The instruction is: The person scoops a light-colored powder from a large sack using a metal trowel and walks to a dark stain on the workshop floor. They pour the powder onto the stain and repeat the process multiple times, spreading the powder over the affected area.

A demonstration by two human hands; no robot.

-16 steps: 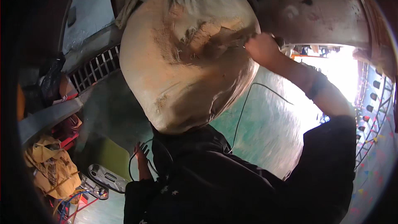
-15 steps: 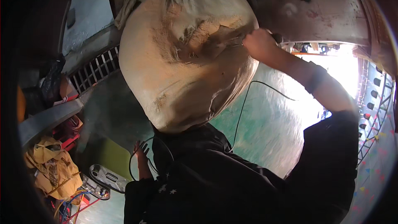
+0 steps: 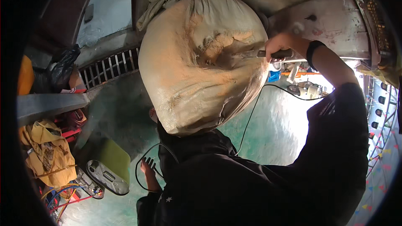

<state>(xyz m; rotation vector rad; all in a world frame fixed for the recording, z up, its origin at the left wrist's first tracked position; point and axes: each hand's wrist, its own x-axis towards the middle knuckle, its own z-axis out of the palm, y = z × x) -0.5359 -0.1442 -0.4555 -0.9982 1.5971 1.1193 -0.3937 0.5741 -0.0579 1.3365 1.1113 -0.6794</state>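
A large, bulging, pale cloth sack (image 3: 201, 96) fills the upper middle, stained brown, with a rough, fibrous hollow (image 3: 215, 50) in its surface. At its right edge, my right hand (image 3: 278, 46) is closed around the dark handle of a knife-like tool (image 3: 261, 53). The tool's thin, dusty front part points left across the sack toward the hollow; its tip is hard to make out. My left hand (image 3: 148, 168) hangs low beside my body, its fingers apart. A black cable (image 3: 137, 169) loops around that hand, and I see no firm grip on it.
A brown metal panel (image 3: 331, 29) stands beyond my right arm. Behind the sack's left side runs a slatted grate (image 3: 111, 68). At lower left lie a tan bag (image 3: 50, 155), coloured hoses (image 3: 63, 192) and a green-and-grey case (image 3: 109, 167). The cable (image 3: 251, 117) also crosses the green floor.
The whole view has shifted, putting the sack lower and farther right. My right wrist has turned, and the tool's handle now shows. My left hand stays low beside the cable loop.
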